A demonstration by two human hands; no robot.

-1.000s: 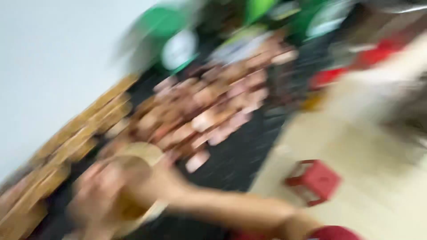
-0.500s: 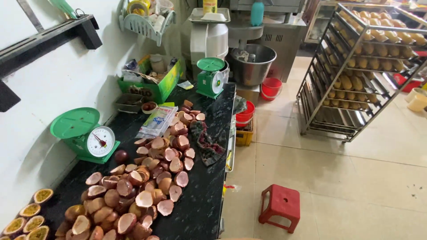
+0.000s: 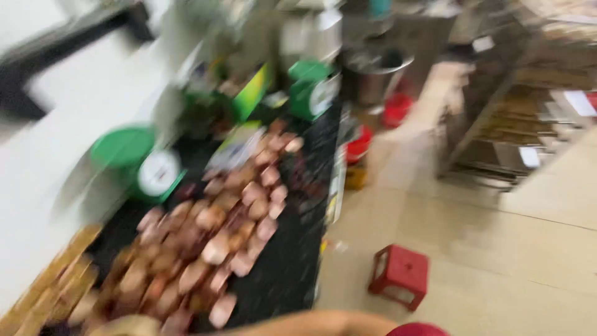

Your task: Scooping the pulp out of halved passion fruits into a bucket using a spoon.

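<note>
Lying above forearm [image 3: 311, 323]: halved fruit shells [image 3: 211, 249].

Black counter [image 3: 292, 274] crowded with fruit halves [image 3: 211, 249], green scale [image 3: 146, 165] behind, right strip bare

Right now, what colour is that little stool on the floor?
Red. The stool shows plainly in the head view, despite the blur.

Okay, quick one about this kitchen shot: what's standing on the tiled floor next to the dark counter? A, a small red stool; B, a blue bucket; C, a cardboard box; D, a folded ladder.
A: a small red stool stands on the pale floor to the right of the dark counter, which is covered with a pile of brownish shell halves.
</note>
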